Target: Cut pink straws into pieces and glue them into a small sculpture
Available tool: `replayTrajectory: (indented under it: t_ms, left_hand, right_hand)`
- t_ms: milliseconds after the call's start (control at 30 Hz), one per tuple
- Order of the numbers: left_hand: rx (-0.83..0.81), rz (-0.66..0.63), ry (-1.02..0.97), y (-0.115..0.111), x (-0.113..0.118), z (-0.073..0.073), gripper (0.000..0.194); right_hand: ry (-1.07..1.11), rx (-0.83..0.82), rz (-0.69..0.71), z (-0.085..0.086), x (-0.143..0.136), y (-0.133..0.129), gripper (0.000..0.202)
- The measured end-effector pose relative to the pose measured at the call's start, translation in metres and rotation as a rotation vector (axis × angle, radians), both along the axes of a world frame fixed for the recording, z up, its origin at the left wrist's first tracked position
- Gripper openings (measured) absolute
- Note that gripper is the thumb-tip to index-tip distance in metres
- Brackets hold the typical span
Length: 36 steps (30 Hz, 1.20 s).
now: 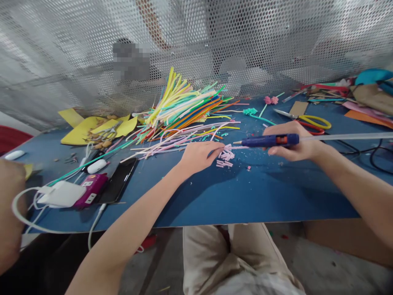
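My left hand (201, 155) is closed, fingertips pinched on a pale pink pipe cleaner (242, 147) whose end points right. Just below those fingertips lies a small pile of short cut pink pipe cleaner pieces (225, 157). My right hand (290, 143) is wrapped round a dark blue glue gun (260, 141), its nozzle pointing left, close to the pink pipe cleaner. A long clear glue stick (350, 136) sticks out of the gun's back. Whether the nozzle touches the pipe cleaner I cannot tell.
A heap of coloured pipe cleaners (187, 106) fills the back middle. Scissors (315, 122) and a teal pipe cleaner flower (250, 111) lie at the right back. A phone (118, 182), power bank (91, 190) and white charger (63, 194) are at left, near another person's arm (10, 213).
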<state>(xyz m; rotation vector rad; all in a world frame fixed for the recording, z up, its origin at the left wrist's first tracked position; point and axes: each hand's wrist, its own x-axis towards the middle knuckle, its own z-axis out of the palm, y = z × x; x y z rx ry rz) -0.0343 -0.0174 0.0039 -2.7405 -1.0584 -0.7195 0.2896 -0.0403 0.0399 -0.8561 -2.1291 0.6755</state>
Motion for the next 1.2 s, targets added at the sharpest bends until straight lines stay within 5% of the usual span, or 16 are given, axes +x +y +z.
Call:
replayTrajectory:
  t_ms: [100,400,767,1200]
  left_hand:
    - [0.015,0.011,-0.002,-0.001,0.000,0.000,0.031]
    - [0.044,-0.004,0.009,-0.007,0.003,0.004,0.028]
    - [0.018,-0.029,0.002,-0.007,0.003,0.003,0.028]
    - [0.012,-0.028,0.003,-0.008,0.004,0.003,0.028]
  right_hand:
    - [-0.159,0.108,0.149,0.001,-0.003,0.003,0.032]
    - [-0.194,0.017,0.072,-0.007,-0.009,0.005,0.039]
    - [-0.286,0.272,0.178,-0.018,-0.006,0.013,0.035]
    - [-0.329,0.285,0.177,-0.020,-0.004,0.015,0.039]
